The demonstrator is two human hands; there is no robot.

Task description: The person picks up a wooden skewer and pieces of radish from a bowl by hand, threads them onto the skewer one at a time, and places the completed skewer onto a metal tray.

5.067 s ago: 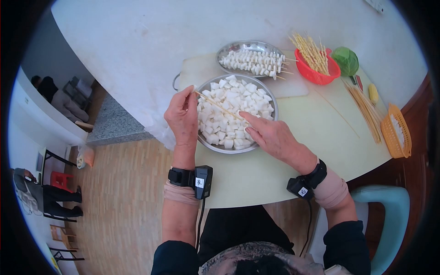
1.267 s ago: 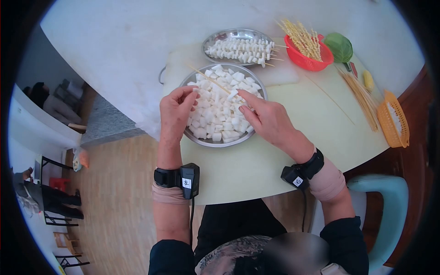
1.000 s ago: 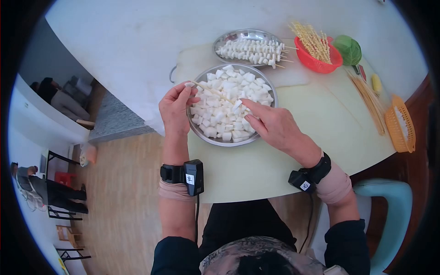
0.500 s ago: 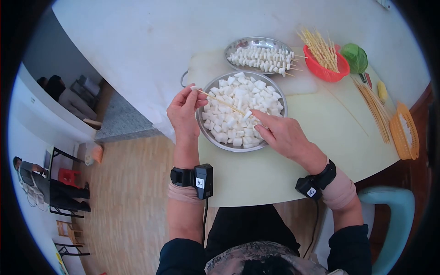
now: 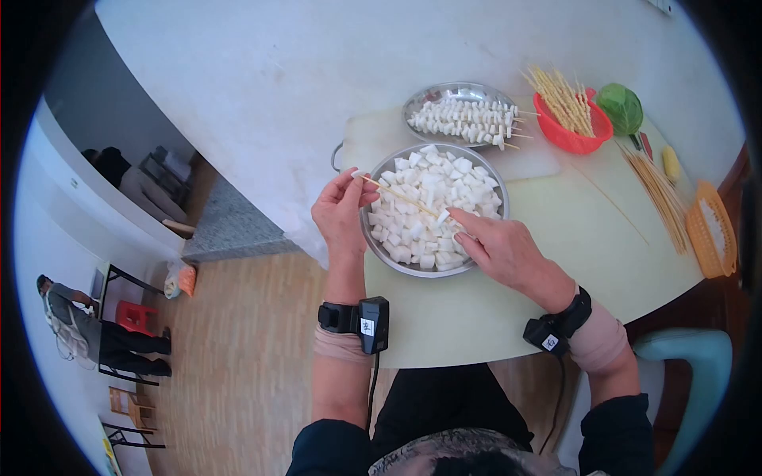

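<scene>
My left hand (image 5: 343, 208) pinches a white piece (image 5: 356, 175) at the upper end of a wooden skewer (image 5: 403, 198), over the left rim of a round metal bowl (image 5: 383, 252). The bowl is full of white chunks (image 5: 413, 230). The skewer slants down to the right across the bowl. My right hand (image 5: 502, 244) holds the skewer's lower end, with a white chunk (image 5: 443, 216) at its fingertips. Part of that end is hidden by the fingers. Behind the bowl, an oval metal tray (image 5: 421, 99) holds several skewers loaded with white pieces (image 5: 468, 119).
At the right are a red basket (image 5: 573, 140) of coated sticks, a green cabbage (image 5: 620, 109), a corn cob (image 5: 671, 163), bare skewers (image 5: 657, 194) and an orange basket (image 5: 706, 234). A single skewer (image 5: 609, 204) lies on the table. People (image 5: 107, 333) are far left.
The whole view has shifted, with everything appearing slightly lower and to the right. Both hands keep their hold on the skewer, in nearly the same place over the bowl.
</scene>
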